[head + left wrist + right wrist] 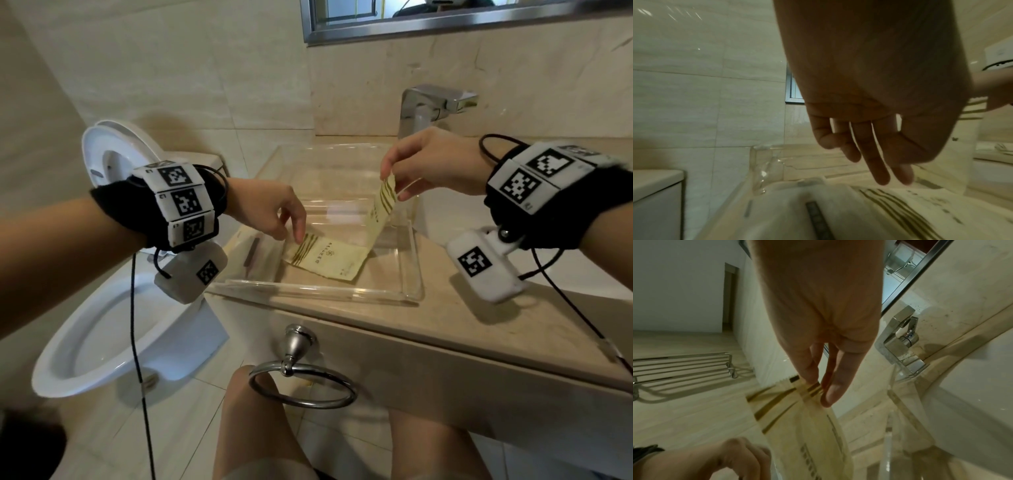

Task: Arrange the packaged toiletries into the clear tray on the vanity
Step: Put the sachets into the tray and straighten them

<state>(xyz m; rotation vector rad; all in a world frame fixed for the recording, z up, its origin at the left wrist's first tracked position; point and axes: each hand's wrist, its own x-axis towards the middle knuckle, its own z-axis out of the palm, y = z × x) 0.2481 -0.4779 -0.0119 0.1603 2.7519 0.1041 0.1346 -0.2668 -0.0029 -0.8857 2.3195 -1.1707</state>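
A clear tray [318, 292] sits on the beige vanity top [445, 329]. One cream packet with brown stripes [329, 262] lies flat on its floor. My left hand [296, 236] reaches down to this packet's striped end, fingers straight and fingertips [882, 180] at or just above the packet [920, 211]. My right hand [390, 185] pinches the striped top of a second cream packet [380, 212]. That packet hangs over the tray, its lower end meeting the flat one. In the right wrist view, thumb and finger [830, 395] clamp the hanging packet [807, 426].
A chrome faucet [428, 106] stands behind the tray, and a white basin [972, 394] lies to the right. An open toilet [113, 325] is left of the vanity. A towel ring [301, 387] hangs from the vanity front above my knees. A mirror [411, 20] is above.
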